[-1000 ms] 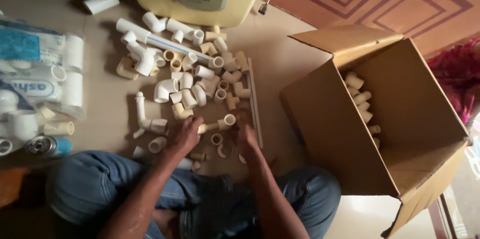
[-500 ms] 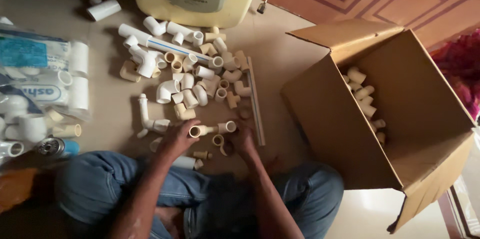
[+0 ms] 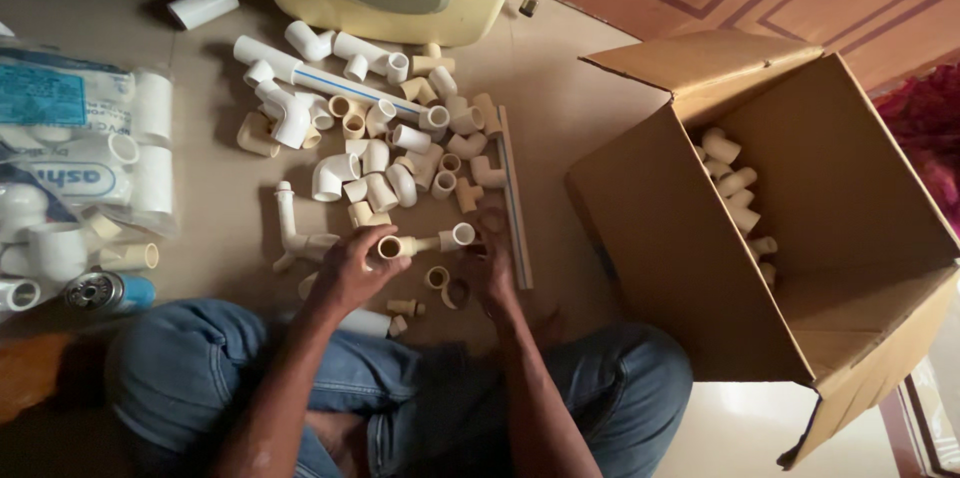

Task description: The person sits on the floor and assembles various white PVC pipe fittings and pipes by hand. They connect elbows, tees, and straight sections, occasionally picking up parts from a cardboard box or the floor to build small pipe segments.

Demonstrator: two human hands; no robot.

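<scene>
Here the left hand grips a cream pipe fitting; the right hand, at three o'clock, pinches its white end. Light, stiff, smooth plastic, best held mid-barrel.

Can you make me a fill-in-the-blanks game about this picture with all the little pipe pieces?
1. The left hand holds a small beige pipe ____.
2. The cardboard box lies tipped on its ____.
3. The person's legs wear blue ____.
4. The loose fittings lie on the ____.

Missing words: fitting, side, jeans, floor.
</scene>
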